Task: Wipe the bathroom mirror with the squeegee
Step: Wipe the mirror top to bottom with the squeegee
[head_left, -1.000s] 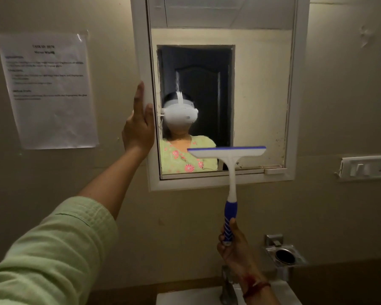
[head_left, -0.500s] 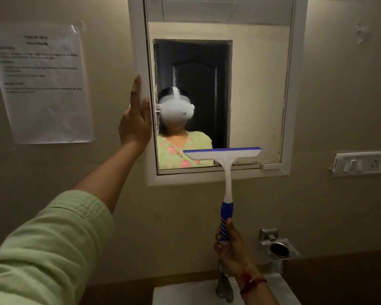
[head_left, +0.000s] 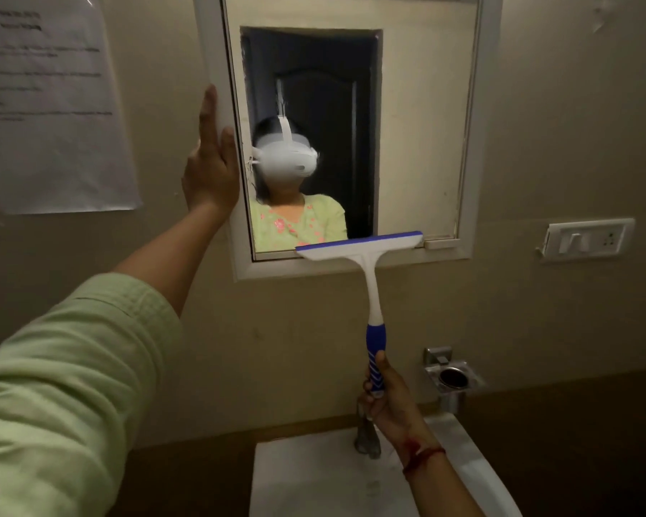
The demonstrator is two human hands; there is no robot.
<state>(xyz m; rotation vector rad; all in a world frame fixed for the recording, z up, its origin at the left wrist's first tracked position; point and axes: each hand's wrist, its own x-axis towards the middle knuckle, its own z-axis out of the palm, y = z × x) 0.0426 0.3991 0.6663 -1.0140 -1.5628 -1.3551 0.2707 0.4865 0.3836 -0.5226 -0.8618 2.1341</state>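
Squeegee [head_left: 362, 250] T-shaped, ribbed blue handle in right hand [head_left: 386, 401].

left hand [head_left: 209, 169]: raised, flat, fingers extended | right hand [head_left: 386, 397]: fisted, low

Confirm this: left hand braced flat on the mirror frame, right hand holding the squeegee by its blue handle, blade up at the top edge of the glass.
Not quite. The head view shows the squeegee blade at the bottom edge of the mirror, not the top. The rest holds: left hand flat on the frame, right hand gripping the blue handle.
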